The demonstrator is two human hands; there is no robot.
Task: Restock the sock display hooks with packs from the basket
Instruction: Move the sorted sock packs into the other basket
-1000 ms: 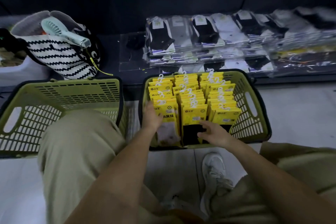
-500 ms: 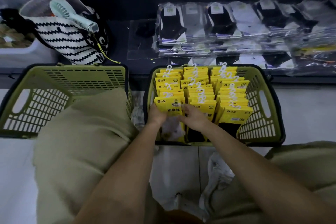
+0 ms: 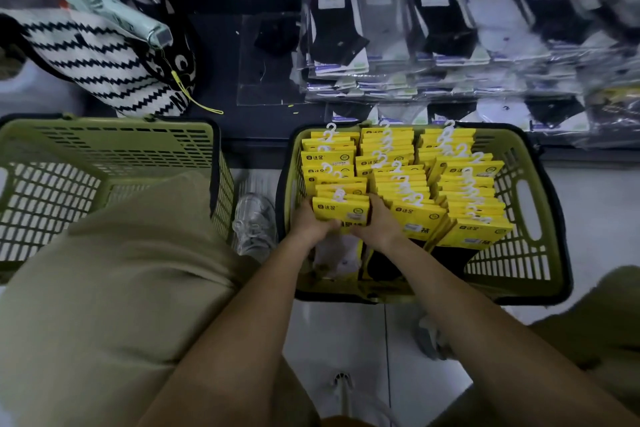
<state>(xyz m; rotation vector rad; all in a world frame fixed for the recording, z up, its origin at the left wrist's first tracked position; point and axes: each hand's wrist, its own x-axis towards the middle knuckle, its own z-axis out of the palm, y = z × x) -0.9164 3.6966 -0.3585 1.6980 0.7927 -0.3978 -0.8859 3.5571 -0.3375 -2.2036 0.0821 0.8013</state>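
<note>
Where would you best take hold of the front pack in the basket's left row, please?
By the yellow header of the front pack, at its side edges, from above: it stands upright, tight against its row in the basket, so only the top is free. The left hand and right hand grip it there.

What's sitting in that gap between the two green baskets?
A pale grey sneaker on the floor, between the left basket and the basket of sock packs, seen in the head view.

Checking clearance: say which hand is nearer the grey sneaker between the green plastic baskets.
Left. The left hand grips the yellow sock pack at its edge nearest the grey sneaker; the right hand grips the far edge.
</note>
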